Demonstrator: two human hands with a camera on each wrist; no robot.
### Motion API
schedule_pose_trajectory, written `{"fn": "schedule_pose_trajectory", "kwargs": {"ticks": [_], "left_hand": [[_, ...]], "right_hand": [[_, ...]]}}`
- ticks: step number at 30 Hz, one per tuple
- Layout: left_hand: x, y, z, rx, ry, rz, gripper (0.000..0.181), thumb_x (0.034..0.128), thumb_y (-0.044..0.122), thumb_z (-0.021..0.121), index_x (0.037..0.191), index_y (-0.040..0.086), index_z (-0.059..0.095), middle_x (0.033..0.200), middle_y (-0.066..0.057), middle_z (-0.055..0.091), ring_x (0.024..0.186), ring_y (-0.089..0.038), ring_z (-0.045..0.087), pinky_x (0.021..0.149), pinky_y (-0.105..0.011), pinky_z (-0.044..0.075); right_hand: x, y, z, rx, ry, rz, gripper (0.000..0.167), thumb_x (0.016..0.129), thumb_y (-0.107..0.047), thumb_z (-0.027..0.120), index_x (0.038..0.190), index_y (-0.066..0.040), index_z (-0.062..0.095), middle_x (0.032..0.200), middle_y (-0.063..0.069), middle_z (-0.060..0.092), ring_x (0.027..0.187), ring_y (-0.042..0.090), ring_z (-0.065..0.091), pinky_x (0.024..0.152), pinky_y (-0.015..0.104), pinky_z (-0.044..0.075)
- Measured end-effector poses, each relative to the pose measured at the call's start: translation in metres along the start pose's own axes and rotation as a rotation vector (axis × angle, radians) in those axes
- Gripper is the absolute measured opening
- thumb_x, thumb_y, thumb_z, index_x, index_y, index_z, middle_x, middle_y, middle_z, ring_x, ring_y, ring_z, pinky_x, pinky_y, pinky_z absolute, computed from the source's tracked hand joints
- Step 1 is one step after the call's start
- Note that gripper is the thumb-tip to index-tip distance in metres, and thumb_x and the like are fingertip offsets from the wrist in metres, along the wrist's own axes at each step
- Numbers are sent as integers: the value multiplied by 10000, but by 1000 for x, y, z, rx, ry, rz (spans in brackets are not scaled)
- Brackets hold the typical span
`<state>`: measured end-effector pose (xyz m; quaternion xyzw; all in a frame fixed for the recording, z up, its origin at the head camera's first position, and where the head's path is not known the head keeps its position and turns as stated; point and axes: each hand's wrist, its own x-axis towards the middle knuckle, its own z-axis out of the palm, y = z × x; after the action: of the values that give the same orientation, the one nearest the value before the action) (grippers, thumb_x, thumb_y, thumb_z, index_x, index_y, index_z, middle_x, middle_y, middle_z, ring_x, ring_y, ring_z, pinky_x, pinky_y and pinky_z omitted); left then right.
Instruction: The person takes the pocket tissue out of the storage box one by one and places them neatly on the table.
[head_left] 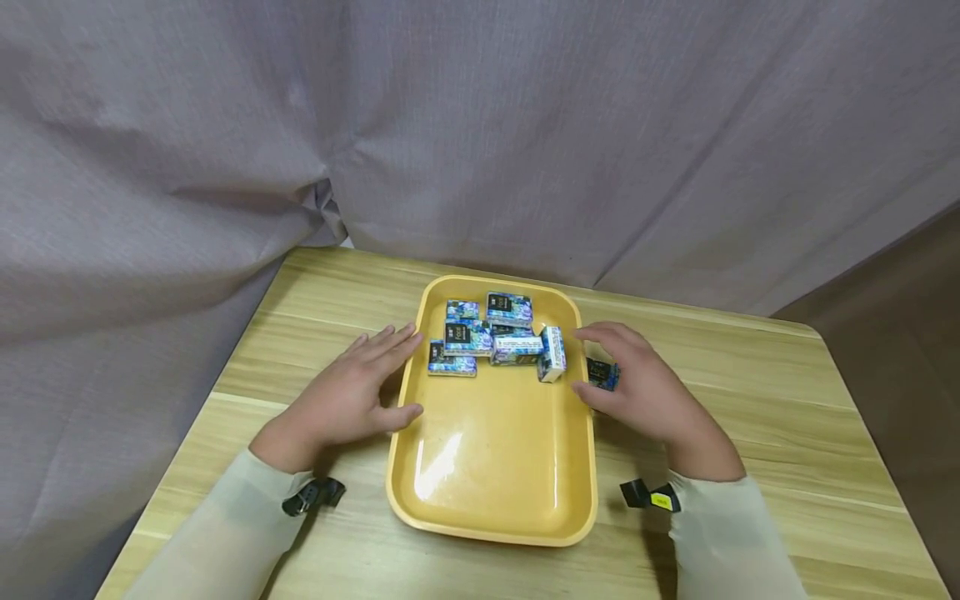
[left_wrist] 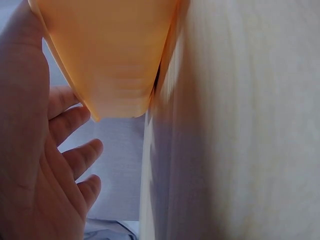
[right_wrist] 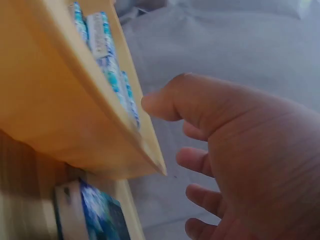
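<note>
A yellow tray (head_left: 487, 450) lies on the table, with several small blue-patterned tissue packs (head_left: 467, 337) piled in its far half. One pack (head_left: 551, 350) stands on its narrow side near the right wall. My left hand (head_left: 341, 400) is at the tray's left rim, fingers extended and fingertips touching the edge. Beside the right rim is my right hand (head_left: 645, 385), thumb and fingers spread, with nothing held between them. Another tissue pack (head_left: 602, 373) sits on the table outside the tray, partly hidden by that hand; the right wrist view shows this blue pack (right_wrist: 102, 212) below the rim.
The wooden table (head_left: 750, 417) extends on both sides of the tray. A grey curtain (head_left: 480, 142) hangs behind the table's far edge. Black straps (head_left: 311, 496) are worn at both wrists.
</note>
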<state>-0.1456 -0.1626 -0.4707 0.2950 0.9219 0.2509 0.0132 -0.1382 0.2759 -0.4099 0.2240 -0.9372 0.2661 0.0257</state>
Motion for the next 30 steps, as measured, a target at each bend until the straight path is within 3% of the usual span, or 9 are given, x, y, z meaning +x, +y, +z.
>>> {"fn": "schedule_pose_trajectory", "kwargs": {"ticks": [6,18,30], "left_hand": [[1,-1,0,-2,-2,0,1046,965,647,770,1795,197,320,1872,1,275,1718,-373,322,1419,-650,205],[0,-2,2,7,13,14,1049,962,640,777,1793,185,327,1868,-17,290,1710,-383,338,1411,-662,219],[1,-2,1,-2,-2,4,1055,962,640,778,1800,207,306,1870,-9,281,1718,-373,325,1417,-657,204]], "right_hand": [[20,-2,11,-79,-46,-9,731,915,-199,930,1567,-60,630,1563,161,642,1501,434,542,1235,676,479],[44,-4,16,-182,-192,51,809,928,-225,892,1632,-18,554,1648,240,575,1621,545,377,1401,694,187],[53,-4,22,-219,-241,95,861,929,-246,886,1667,-17,508,1667,226,570,1623,507,413,1421,654,152]]}}
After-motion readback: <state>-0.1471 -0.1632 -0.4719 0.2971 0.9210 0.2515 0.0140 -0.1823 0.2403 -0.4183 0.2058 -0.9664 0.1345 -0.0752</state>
